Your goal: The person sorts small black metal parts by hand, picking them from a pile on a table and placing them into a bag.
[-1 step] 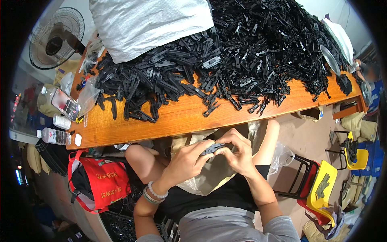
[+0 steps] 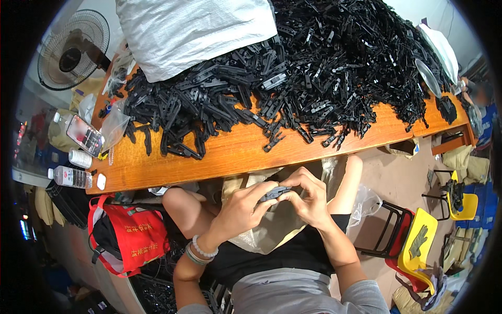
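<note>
Between my two hands, above my lap, is a small dark grey plastic part (image 2: 275, 193), long and narrow. My left hand (image 2: 246, 208) pinches its left end between thumb and fingers. At its right end, my right hand (image 2: 309, 194) grips it the same way, and the fingers cover part of it. Under the hands a pale woven sack (image 2: 272, 230) lies open across my lap. Beyond them, a large heap of black plastic parts (image 2: 334, 68) covers much of the wooden table (image 2: 157, 171).
A white woven sack (image 2: 193, 36) rests on the heap. Left are a fan (image 2: 70, 58), a phone (image 2: 84, 135), a water bottle (image 2: 72, 177) and a red bag (image 2: 130, 235). At right stands a yellow chair (image 2: 422, 238) with a grey glove (image 2: 418, 242) on it.
</note>
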`<state>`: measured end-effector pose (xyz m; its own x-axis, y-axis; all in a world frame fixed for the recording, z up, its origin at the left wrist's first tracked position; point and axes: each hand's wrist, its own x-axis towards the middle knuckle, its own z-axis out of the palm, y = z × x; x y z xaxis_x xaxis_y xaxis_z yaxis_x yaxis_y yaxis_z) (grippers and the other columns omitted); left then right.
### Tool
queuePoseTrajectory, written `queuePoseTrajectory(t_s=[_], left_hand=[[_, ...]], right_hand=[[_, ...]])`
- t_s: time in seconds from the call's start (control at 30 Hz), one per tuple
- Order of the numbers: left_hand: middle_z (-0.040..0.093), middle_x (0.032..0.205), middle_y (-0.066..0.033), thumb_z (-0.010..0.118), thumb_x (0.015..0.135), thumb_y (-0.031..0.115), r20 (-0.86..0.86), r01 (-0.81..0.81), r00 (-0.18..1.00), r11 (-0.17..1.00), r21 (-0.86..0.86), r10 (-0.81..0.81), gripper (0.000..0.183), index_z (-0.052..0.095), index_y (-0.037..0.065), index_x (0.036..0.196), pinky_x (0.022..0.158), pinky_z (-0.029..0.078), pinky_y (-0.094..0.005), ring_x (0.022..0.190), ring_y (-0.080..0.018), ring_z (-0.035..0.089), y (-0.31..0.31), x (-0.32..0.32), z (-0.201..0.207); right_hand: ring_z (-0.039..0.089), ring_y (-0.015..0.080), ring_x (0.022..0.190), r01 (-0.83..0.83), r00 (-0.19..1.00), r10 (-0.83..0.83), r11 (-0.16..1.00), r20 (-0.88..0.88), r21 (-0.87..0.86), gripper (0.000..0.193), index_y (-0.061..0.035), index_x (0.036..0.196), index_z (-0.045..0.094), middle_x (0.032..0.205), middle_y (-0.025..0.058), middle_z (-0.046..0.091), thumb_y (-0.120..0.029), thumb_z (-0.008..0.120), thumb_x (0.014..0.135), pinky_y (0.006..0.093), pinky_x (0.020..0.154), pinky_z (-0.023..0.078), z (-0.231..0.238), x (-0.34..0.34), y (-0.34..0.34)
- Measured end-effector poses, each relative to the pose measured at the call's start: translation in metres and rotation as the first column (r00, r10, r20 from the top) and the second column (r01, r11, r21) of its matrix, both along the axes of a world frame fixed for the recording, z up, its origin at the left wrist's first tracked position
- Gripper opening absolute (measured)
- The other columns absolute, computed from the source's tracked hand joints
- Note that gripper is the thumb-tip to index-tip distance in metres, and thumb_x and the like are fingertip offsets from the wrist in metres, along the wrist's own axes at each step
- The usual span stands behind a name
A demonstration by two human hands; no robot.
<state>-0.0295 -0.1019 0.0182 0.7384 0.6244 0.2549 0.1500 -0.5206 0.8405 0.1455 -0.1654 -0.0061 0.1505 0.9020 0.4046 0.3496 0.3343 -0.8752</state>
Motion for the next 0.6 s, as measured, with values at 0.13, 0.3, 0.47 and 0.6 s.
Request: queuePoseTrajectory(t_s=[0.13,0.3,0.47,0.6], left_hand=[[0.065,0.092,-0.0212,0.063,0.082,0.004,-0.030,-0.022,0.999,0.999,-0.035,0.021,0.033,0.056,-0.003,0.114,0.067,0.051,-0.0372,0.077,-0.0359,0.064,0.003,-0.004,-0.009],[0.067,0.084,-0.0197,0.067,0.082,0.012,-0.042,0.043,0.998,0.995,-0.091,-0.047,0.030,0.061,-0.002,0.108,0.066,0.051,-0.0339,0.076,-0.0293,0.067,0.021,-0.008,-0.013],[0.062,0.086,-0.0171,0.060,0.081,0.002,-0.035,-0.335,0.921,0.836,0.434,0.387,0.020,0.061,-0.004,0.100,0.063,0.050,-0.0393,0.073,-0.0315,0.062,0.082,0.028,-0.005],[0.055,0.081,-0.0155,0.060,0.079,-0.001,-0.159,-0.213,0.892,0.702,0.680,0.424,0.020,0.064,0.000,0.099,0.064,0.050,-0.0388,0.074,-0.0323,0.060,0.120,0.051,-0.016]], right_hand=[[0.059,0.0188,0.072,-0.040,0.999,0.038,0.996,-0.028,-0.078,0.025,0.0007,0.091,0.066,0.081,0.0093,0.063,-0.004,0.076,0.069,0.0282,0.062,0.045,0.002,0.003,0.001],[0.060,0.0266,0.075,-0.242,0.969,0.245,0.926,-0.027,-0.289,0.016,0.0015,0.093,0.065,0.080,0.0119,0.062,-0.002,0.067,0.078,0.0329,0.067,0.048,0.011,0.022,0.014],[0.056,0.0285,0.081,0.067,0.930,-0.058,0.998,0.362,-0.014,0.012,0.0004,0.089,0.064,0.087,0.0121,0.058,-0.002,0.062,0.077,0.0366,0.073,0.045,0.003,0.021,0.051],[0.051,0.0280,0.087,0.195,0.753,-0.219,0.975,0.621,0.107,0.012,-0.0039,0.084,0.061,0.091,0.0089,0.053,0.000,0.065,0.073,0.0375,0.074,0.040,-0.007,0.018,0.074]])
